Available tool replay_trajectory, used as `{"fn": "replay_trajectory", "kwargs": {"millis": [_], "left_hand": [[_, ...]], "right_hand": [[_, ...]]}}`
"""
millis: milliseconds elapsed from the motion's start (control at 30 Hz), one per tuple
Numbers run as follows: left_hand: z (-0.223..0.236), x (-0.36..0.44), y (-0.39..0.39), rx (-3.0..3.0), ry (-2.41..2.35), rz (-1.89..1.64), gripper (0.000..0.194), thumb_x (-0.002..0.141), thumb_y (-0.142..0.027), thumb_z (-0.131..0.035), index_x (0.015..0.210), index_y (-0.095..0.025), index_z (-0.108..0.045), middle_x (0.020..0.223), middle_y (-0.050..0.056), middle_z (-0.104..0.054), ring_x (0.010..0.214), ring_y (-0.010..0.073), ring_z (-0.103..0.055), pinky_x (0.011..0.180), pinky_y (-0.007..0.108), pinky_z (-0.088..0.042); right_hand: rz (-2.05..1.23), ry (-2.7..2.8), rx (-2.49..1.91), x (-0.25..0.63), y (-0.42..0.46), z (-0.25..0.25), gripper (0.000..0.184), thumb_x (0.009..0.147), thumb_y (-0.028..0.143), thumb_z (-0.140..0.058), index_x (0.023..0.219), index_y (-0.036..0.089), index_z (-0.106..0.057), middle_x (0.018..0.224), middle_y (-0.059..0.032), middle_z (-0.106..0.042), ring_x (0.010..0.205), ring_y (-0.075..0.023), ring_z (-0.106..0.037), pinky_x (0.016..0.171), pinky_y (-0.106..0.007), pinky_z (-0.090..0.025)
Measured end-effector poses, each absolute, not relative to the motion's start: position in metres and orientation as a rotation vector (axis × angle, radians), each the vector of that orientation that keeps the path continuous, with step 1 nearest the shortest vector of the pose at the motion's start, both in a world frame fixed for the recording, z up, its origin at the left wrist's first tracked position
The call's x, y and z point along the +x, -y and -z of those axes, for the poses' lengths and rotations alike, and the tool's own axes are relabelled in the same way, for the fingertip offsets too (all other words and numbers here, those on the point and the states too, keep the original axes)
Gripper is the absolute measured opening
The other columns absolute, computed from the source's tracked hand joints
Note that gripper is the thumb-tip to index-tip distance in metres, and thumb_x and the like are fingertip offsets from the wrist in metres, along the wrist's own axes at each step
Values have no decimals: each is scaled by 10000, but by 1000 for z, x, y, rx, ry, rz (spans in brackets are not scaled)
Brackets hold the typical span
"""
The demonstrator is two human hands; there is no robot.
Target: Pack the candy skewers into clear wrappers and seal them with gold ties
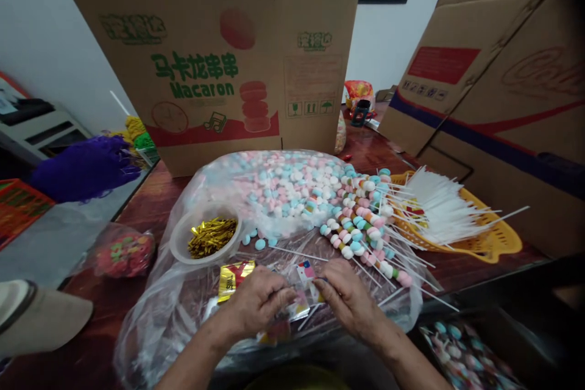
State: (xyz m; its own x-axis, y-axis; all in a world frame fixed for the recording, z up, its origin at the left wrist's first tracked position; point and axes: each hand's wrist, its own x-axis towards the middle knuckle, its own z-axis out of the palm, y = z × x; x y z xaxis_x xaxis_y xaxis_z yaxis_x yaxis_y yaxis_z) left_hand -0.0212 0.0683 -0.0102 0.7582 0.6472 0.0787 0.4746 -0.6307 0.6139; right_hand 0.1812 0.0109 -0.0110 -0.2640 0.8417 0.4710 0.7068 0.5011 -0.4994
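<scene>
Between my two hands is a small clear printed plastic wrapper (300,292). My left hand (261,300) is closed on its left side, and my right hand (348,298) pinches its right side. A gold packet (234,278) lies just behind my left hand, partly covered by it. Beyond my right hand lie skewers of candy (359,228) in pink, white and blue, their white sticks pointing right and toward me. A white bowl (180,242) of gold twist ties (212,237) stands beyond my left hand.
A clear plastic bag (214,180) of loose pastel candies spreads across the table. White sticks (439,207) fill a yellow basket (505,241) at right. Tall cardboard boxes (205,24) stand behind. A bag of red candies (123,253) and a beige cylindrical object (50,320) are at left.
</scene>
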Motion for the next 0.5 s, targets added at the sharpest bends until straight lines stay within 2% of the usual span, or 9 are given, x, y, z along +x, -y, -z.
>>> {"fn": "replay_trajectory", "kwargs": {"millis": [67, 167, 300, 333, 400, 467, 500], "left_hand": [[12, -20, -70, 2444, -854, -422, 310, 877, -319, -409, 673, -169, -589, 642, 7, -591, 645, 134, -526, 652, 255, -379], [15, -17, -65, 2308, -966, -607, 156, 833, -295, -499, 870, -185, -604, 792, 22, -636, 734, 145, -563, 665, 244, -412], [24, -18, -59, 2106, -1111, -891, 202, 857, -272, -463, 730, -169, -582, 636, 2, -586, 595, 112, -540, 559, 208, -412], [25, -20, -60, 2111, -1117, -968, 208, 858, -269, -463, 723, -165, -583, 626, 4, -579, 589, 112, -539, 556, 210, -415], [24, -26, -62, 2156, -1106, -1116, 178, 846, -257, -488, 748, -160, -599, 657, 19, -595, 626, 123, -559, 587, 225, -434], [19, -33, -66, 2212, -1092, -1239, 148, 836, -245, -509, 779, -162, -617, 717, 37, -626, 694, 142, -583, 649, 253, -454], [17, -36, -67, 2238, -1091, -1292, 138, 834, -242, -516, 795, -167, -625, 748, 43, -638, 723, 149, -590, 681, 270, -458]], "right_hand": [[-246, 2039, -1321, 179, -13, 13, 260, 910, 226, -354, 663, 225, -435, 630, 7, -503, 630, -163, -493, 608, -310, -407], [-214, 2074, -1414, 175, -19, 14, 277, 913, 262, -349, 662, 257, -465, 645, 3, -535, 647, -177, -534, 616, -323, -451], [-67, 2029, -1758, 197, -50, -1, 381, 890, 409, -362, 563, 256, -485, 591, 1, -558, 595, -170, -554, 578, -293, -467], [-10, 1944, -1875, 209, -65, -9, 407, 893, 417, -335, 559, 245, -491, 579, -18, -559, 579, -178, -554, 562, -301, -459], [123, 1716, -2085, 238, -100, -26, 418, 915, 366, -247, 706, 186, -562, 729, -120, -610, 705, -244, -586, 632, -378, -448], [161, 1584, -2234, 264, -138, -39, 338, 874, 334, -350, 804, 114, -597, 821, -209, -617, 804, -314, -590, 670, -441, -429], [131, 1570, -2286, 273, -155, -42, 272, 817, 322, -457, 771, 101, -609, 778, -215, -622, 796, -328, -596, 664, -437, -429]]}}
